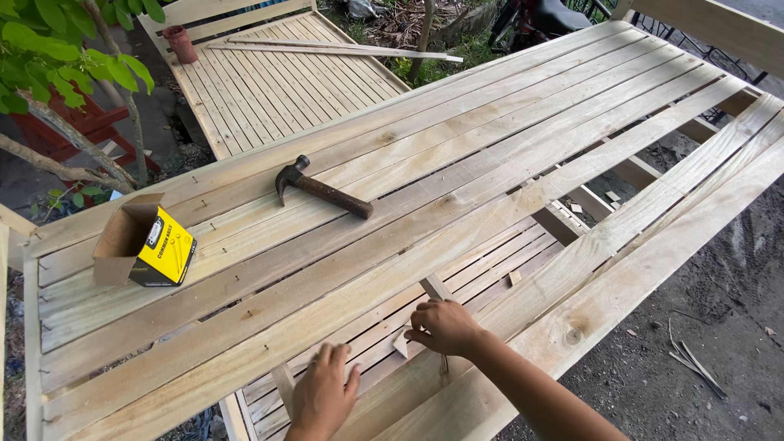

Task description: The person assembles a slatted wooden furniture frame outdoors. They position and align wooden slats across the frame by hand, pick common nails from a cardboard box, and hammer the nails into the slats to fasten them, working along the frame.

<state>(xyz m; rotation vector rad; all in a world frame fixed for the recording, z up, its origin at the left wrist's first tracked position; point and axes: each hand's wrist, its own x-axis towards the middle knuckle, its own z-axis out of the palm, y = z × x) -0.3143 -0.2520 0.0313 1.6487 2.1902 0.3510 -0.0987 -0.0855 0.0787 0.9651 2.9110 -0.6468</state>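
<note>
— What were your hands doing?
— Your right hand (443,327) pinched a small pale wood chip (401,343) by the long pale slat (457,237); your left hand (323,394) lay flat, empty, on that diagonal slat.
— The brown-handled claw hammer (322,189)?
— Well apart, up-left, nearer your left.

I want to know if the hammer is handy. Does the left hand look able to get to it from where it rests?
Probably yes. The left hand lies flat on a slat, holding nothing, and only bare slats lie between it and the hammer farther up the frame.
</note>
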